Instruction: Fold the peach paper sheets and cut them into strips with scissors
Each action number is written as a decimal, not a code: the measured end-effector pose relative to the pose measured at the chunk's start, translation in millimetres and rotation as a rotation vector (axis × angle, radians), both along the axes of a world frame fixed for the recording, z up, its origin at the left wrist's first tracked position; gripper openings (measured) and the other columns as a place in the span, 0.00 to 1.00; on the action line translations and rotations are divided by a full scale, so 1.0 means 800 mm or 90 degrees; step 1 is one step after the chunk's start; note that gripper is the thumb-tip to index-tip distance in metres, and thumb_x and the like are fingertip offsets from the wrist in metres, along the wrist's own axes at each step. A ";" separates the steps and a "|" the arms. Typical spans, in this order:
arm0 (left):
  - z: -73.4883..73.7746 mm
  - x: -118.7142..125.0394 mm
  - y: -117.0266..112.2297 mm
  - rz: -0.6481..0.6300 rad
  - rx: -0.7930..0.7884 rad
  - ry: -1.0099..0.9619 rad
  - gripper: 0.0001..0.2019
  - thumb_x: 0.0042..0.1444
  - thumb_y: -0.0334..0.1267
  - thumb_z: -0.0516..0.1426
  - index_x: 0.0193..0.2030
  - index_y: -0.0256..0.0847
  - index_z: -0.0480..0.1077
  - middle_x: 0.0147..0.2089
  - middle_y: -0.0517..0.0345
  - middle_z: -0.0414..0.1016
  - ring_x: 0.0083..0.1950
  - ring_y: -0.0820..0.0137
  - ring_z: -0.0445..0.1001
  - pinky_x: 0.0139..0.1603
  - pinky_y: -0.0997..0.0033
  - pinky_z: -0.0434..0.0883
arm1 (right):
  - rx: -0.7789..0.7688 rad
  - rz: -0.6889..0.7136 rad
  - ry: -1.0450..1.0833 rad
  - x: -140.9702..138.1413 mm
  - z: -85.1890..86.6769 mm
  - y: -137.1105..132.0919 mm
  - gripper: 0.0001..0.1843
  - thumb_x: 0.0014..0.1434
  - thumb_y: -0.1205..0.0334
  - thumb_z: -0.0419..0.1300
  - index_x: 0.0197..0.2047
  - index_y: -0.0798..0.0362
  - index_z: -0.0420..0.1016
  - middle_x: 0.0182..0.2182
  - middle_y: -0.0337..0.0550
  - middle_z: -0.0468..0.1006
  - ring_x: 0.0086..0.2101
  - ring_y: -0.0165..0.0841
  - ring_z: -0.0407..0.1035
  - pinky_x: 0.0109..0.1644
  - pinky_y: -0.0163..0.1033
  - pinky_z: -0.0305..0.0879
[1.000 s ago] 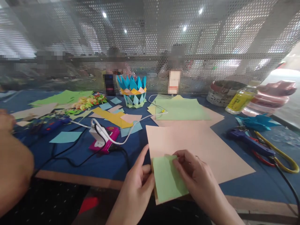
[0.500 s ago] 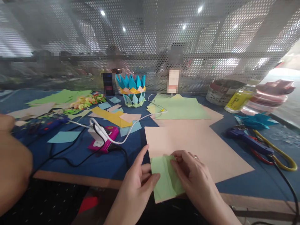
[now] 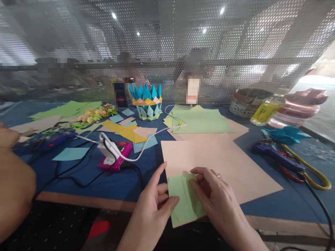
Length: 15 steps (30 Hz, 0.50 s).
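A small creased sheet of green paper is held between my two hands at the table's front edge. My left hand grips its left side, thumb on top and index finger stretched forward. On the right side, my right hand pinches the paper between thumb and fingers, covering that edge. Beneath and beyond it lies a large pale pink sheet. Farther back, a green sheet rests over more pink paper.
A magenta power adapter with white and black cords sits left of my hands. A folded-paper basket stands behind. At right are a purple glue gun, a yellow-labelled bottle and a blue paper piece. Another person's arm is at far left.
Both hands keep nearly the same hold on the green paper. The view has shifted very slightly, and the other person's hand at the left has moved a little.
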<state>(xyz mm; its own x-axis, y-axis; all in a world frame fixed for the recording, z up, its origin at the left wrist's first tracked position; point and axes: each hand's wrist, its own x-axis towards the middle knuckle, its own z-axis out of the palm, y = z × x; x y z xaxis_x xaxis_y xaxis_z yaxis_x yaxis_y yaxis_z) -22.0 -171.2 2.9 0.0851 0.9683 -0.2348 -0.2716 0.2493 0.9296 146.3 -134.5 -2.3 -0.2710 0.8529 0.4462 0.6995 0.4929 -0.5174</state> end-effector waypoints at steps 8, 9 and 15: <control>0.002 0.001 0.000 0.004 -0.006 -0.006 0.42 0.50 0.38 0.61 0.68 0.46 0.43 0.48 0.48 0.77 0.45 0.60 0.76 0.46 0.60 0.71 | 0.007 0.001 -0.008 0.000 -0.001 0.001 0.08 0.60 0.64 0.52 0.43 0.51 0.68 0.28 0.39 0.75 0.31 0.33 0.71 0.35 0.38 0.64; 0.002 0.002 0.000 0.003 -0.005 -0.004 0.42 0.50 0.38 0.61 0.68 0.47 0.43 0.48 0.49 0.77 0.45 0.61 0.77 0.46 0.60 0.72 | 0.005 0.001 -0.011 0.000 -0.002 0.001 0.08 0.60 0.64 0.53 0.43 0.51 0.68 0.28 0.39 0.75 0.31 0.34 0.71 0.35 0.39 0.64; -0.005 0.000 0.000 -0.010 -0.011 0.104 0.26 0.48 0.43 0.61 0.55 0.38 0.69 0.40 0.51 0.80 0.41 0.63 0.78 0.43 0.67 0.73 | 0.001 -0.012 -0.038 0.000 -0.007 0.002 0.12 0.58 0.67 0.54 0.46 0.51 0.67 0.29 0.40 0.75 0.33 0.36 0.70 0.37 0.41 0.64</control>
<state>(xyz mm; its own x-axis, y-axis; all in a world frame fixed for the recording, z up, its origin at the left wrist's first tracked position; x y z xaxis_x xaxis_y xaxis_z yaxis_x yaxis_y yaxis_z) -22.0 -171.5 -1.3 0.0600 0.9629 -0.2630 -0.1123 0.2683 0.9568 146.4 -133.2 -8.1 -0.2816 0.8570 0.4316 0.7378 0.4809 -0.4737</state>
